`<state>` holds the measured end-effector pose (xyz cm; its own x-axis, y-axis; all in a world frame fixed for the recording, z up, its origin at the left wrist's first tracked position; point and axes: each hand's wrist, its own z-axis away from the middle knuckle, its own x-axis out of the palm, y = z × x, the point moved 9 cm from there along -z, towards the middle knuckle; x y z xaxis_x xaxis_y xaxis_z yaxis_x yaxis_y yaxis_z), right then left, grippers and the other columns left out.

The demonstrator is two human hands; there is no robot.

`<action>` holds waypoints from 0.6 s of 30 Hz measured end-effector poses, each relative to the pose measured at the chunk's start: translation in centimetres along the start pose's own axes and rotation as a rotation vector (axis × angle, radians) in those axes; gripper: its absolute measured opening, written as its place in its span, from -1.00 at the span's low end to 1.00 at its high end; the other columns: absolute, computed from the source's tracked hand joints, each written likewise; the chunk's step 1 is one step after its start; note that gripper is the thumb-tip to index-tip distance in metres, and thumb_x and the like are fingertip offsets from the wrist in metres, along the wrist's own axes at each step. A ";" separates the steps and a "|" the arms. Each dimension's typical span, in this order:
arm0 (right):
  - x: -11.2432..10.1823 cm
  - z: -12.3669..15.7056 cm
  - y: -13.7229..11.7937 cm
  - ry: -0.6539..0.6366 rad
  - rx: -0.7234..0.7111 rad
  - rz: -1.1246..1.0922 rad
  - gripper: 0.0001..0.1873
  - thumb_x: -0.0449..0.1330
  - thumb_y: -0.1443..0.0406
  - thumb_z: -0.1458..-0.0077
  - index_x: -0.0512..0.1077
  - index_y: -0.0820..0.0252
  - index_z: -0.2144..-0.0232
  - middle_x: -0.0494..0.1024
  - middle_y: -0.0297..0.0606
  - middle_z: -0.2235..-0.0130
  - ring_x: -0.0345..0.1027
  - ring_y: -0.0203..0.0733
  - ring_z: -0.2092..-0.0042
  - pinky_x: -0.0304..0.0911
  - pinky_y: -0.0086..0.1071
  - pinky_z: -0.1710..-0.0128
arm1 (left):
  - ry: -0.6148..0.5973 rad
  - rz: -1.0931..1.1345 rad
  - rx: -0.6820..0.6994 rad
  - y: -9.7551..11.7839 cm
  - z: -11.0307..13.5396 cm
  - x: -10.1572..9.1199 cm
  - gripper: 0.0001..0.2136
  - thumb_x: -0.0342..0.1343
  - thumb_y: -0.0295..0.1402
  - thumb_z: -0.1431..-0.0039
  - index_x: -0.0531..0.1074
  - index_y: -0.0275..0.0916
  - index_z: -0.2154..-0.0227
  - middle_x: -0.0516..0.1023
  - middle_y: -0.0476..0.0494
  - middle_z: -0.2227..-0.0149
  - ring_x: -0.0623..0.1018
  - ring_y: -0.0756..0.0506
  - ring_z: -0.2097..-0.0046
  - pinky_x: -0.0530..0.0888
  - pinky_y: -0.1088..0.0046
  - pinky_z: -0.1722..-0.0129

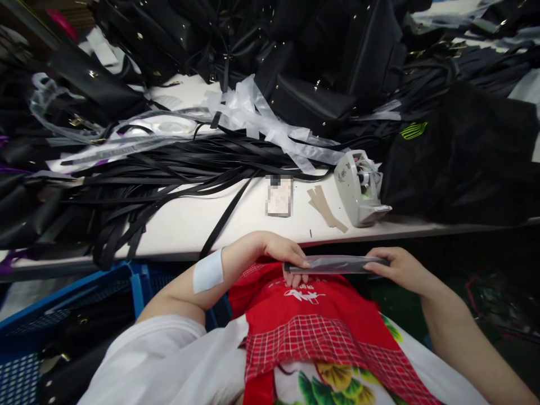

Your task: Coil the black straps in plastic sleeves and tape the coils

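A long black strap in a clear plastic sleeve (pixel 335 264) is held level above my lap, just below the table edge. My left hand (pixel 280 254) pinches its left end, fingers curled around it. My right hand (pixel 399 269) grips the right end with the thumb on top. A white patch is stuck on my left forearm. Under both hands lies a red apron (pixel 320 320).
A white table (pixel 185 225) carries a heap of black straps (pixel 139 180), clear plastic sleeves (pixel 270 121), a grey tape dispenser (pixel 358 188), brown paper strips (pixel 327 208) and a small card (pixel 279 195). Black bags (pixel 320 62) pile up behind. A blue crate (pixel 50 332) sits at lower left.
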<state>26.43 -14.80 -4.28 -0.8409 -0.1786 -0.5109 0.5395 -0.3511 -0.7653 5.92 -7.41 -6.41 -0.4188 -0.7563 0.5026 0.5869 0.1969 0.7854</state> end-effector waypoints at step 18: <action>-2.5 1.6 1.9 0.023 0.080 -0.011 -0.59 0.30 -0.01 0.02 0.57 0.22 0.33 0.60 -0.25 0.36 0.44 -0.09 0.30 0.31 -0.35 0.29 | 0.280 0.100 -0.016 -0.2 -0.7 -0.8 -0.55 0.04 0.07 -0.18 0.45 -0.30 0.29 0.13 0.16 0.66 0.06 0.11 0.68 0.00 0.58 0.69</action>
<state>29.48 -16.45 -3.82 -0.8453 -0.1533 -0.5119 0.5240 -0.4254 -0.7379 6.67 -7.28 -7.25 -0.1525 -0.8767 0.4562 0.6274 0.2708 0.7301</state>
